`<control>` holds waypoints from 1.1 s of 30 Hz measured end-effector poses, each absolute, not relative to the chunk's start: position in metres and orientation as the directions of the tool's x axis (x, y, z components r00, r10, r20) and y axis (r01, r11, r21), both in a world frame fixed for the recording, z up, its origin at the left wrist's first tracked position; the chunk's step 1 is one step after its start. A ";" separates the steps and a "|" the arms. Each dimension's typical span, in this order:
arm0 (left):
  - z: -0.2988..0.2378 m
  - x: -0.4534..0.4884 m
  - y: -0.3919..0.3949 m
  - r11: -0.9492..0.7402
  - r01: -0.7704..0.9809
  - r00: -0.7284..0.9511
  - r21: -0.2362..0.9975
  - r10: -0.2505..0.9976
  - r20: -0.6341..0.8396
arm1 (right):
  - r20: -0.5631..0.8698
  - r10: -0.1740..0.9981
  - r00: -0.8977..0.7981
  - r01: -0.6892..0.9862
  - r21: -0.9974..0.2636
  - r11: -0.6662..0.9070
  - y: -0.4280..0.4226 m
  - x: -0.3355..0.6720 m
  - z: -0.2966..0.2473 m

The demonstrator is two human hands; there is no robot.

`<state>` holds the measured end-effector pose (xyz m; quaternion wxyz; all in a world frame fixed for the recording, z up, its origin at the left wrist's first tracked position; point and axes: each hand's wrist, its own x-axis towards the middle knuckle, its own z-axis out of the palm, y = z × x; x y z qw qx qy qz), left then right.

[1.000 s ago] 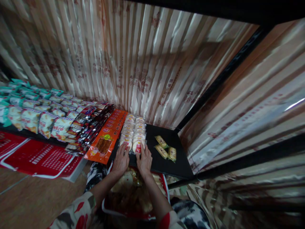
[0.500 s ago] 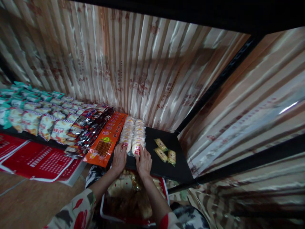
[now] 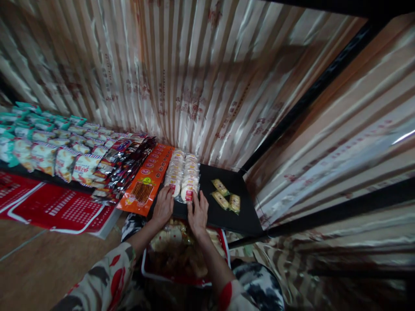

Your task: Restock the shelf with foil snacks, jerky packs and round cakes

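Note:
Two neat rows of white, round crackers in clear wrappers, the left row (image 3: 174, 172) and the right row (image 3: 190, 175), run back along a black shelf (image 3: 207, 216). My left hand (image 3: 164, 205) rests at the front of the left row, fingers stretched forward against its nearest pack. At the right row's front corner is my right hand (image 3: 198, 211), its fingers extended and apart, touching the side of the front pack. Neither hand grips anything. Left of the rows lies a flat orange packet (image 3: 145, 181) with brown sticks showing through its window.
Three small yellow packets (image 3: 221, 200) lie on the shelf's right part. Dark shiny packets (image 3: 125, 166) and white snack bags (image 3: 86, 168) crowd the left. Below is a red-and-white container (image 3: 175, 276) of wrapped food. A black post (image 3: 304, 99) slants up at right.
The camera view has shifted slightly, so the shelf sits higher in the picture. My right fingers have slid from the front pack's face towards its right side.

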<state>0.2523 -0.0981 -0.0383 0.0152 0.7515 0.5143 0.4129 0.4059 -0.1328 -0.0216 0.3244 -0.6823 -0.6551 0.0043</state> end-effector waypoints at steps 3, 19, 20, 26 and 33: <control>-0.041 0.250 -0.114 -0.488 0.740 0.145 0.463 0.788 0.598 | 0.519 0.850 0.087 0.838 -0.500 0.219 -0.160 0.416 -0.030; -0.079 0.319 -0.207 -0.496 0.621 0.585 0.607 0.808 0.063 | -0.076 0.986 0.152 0.951 -0.262 -0.166 -0.206 0.495 -0.067; -0.078 0.322 -0.207 -0.488 0.617 0.586 0.618 0.808 0.053 | -0.115 0.981 0.153 0.945 -0.272 -0.180 -0.202 0.495 -0.067; -0.079 0.326 -0.206 -0.369 0.615 0.510 0.697 0.860 0.006 | -0.203 0.968 0.146 0.927 -0.314 -0.206 -0.189 0.481 -0.069; -0.075 0.325 -0.202 -0.112 0.653 0.372 0.749 0.909 -0.188 | -0.199 0.972 0.122 0.909 -0.370 -0.190 -0.190 0.476 -0.067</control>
